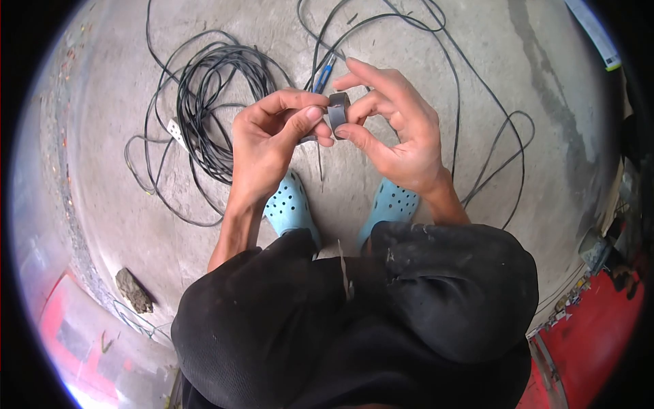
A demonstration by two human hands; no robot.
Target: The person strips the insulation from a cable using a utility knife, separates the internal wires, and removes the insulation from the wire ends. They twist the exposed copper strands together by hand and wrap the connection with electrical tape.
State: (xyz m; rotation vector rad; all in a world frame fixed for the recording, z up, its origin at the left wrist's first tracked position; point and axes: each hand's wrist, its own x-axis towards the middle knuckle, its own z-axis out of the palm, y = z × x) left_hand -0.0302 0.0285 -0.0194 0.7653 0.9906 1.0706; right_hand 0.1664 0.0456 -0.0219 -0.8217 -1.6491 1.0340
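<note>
A roll of black electrical tape [338, 117] is pinched between the thumb and fingers of my right hand [402, 126], its outer fingers raised and spread. Close against the roll's left side, my left hand [269, 133] is closed, thumb pressed to the fingers. What sits in that pinch is small and mostly hidden by the fingertips. Black cable [317, 58] runs along the floor behind the hands. Just beyond the fingers lies a slim blue-handled tool [325, 75], its lower end hidden.
A loose coil of black cable [204, 88] lies on the concrete floor to the left, with a white power strip [177, 133] by it. More cable loops [507, 146] spread at right. Light blue clogs [289, 204] are below my hands. A stone-like lump [134, 291] lies lower left.
</note>
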